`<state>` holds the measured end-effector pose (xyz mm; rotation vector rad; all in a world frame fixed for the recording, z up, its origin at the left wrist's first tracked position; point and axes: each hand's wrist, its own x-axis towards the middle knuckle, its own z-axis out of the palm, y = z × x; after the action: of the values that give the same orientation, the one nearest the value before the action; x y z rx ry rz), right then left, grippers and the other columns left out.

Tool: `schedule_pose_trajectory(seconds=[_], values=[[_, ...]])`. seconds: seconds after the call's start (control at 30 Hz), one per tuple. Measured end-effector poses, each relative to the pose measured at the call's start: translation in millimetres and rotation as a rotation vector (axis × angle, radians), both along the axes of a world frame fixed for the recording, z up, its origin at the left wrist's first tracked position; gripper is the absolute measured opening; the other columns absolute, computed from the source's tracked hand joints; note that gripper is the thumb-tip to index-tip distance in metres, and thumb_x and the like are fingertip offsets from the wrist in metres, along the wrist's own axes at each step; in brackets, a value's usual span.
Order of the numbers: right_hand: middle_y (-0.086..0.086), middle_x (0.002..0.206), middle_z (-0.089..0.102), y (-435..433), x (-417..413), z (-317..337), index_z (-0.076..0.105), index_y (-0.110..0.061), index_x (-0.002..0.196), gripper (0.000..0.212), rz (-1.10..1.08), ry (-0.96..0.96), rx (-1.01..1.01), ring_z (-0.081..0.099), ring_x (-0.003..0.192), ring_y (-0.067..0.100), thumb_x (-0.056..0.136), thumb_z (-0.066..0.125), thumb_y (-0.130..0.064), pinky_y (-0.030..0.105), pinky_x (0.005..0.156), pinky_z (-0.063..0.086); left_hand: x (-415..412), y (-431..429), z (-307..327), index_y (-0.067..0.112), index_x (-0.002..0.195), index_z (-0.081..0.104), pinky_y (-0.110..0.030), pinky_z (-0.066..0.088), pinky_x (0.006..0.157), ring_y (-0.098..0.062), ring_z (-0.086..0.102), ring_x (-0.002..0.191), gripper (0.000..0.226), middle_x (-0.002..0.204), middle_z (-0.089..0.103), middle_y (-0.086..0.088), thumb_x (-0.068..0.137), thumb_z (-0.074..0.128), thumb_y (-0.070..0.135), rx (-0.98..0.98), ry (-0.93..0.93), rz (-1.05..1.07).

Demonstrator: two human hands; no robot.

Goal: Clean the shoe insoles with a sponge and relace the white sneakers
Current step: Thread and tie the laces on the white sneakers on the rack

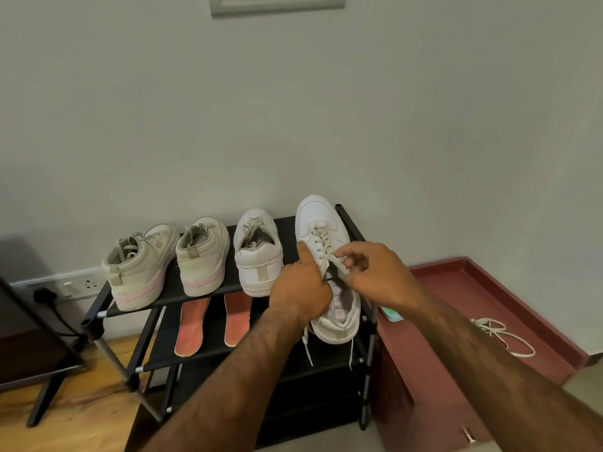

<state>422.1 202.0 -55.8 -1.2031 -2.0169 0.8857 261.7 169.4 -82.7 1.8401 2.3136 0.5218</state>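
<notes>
The white leather sneaker (318, 212) lies centre-right in the frame on the black shoe rack's top shelf (288, 230). Its long axis runs away toward the grey wall (326, 109), heel nearest. Over its midfoot the right hand (378, 275) pinches the pale flat lace (321, 247). The left hand (301, 288) is curled alongside, its grip hidden. The wooden floor (81, 415) shows at lower left.

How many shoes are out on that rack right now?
4, all on the top shelf: the leftmost shoe and second shoe, both pink-soled; the third shoe, white; the rightmost shoe, white. Arms hide parts of the lower shelves.
</notes>
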Motion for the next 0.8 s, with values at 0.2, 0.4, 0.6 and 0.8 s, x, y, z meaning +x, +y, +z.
schedule_pose_trajectory(seconds=[0.2, 0.4, 0.6, 0.8], values=[[-0.008, 0.118, 0.070, 26, -11, 25, 0.074, -0.026, 0.121, 0.034, -0.019, -0.017, 0.167, 0.065, 0.108, 0.012, 0.101, 0.053, -0.008, 0.034, 0.099, 0.054, 6, -7, 5, 0.004, 0.159, -0.018, -0.044, 0.052, 0.091, -0.034, 0.065, 0.109, 0.091, 0.125, 0.066, -0.015, 0.101, 0.047, 0.031, -0.046, 0.017, -0.021], [0.004, 0.112, 0.062, 47, -42, 25, 0.073, -0.029, 0.124, 0.033, 0.039, -0.499, 0.512, 0.063, 0.098, 0.025, 0.101, 0.052, -0.016, 0.034, 0.082, 0.050, 1, -7, 0, 0.001, 0.158, -0.020, -0.042, 0.051, 0.089, -0.033, 0.065, 0.108, 0.090, 0.127, 0.065, -0.018, 0.103, 0.045, 0.030, -0.049, 0.033, -0.063], [0.002, 0.109, 0.061, 41, -45, 35, 0.065, -0.020, 0.119, 0.025, 0.079, -0.785, 0.707, 0.064, 0.087, 0.023, 0.095, 0.058, -0.017, 0.033, 0.067, 0.046, -1, -12, 6, 0.003, 0.159, -0.020, -0.042, 0.048, 0.094, -0.035, 0.062, 0.114, 0.089, 0.135, 0.060, -0.021, 0.102, 0.044, 0.028, -0.079, -0.021, -0.083], [0.002, 0.115, 0.060, 39, -43, 32, 0.058, -0.018, 0.122, 0.027, 0.110, -0.921, 0.854, 0.066, 0.090, 0.023, 0.095, 0.063, -0.020, 0.034, 0.062, 0.040, -8, -13, 13, 0.008, 0.160, -0.019, -0.043, 0.047, 0.095, -0.036, 0.062, 0.113, 0.087, 0.134, 0.061, -0.020, 0.102, 0.043, 0.028, -0.140, -0.060, -0.100]])
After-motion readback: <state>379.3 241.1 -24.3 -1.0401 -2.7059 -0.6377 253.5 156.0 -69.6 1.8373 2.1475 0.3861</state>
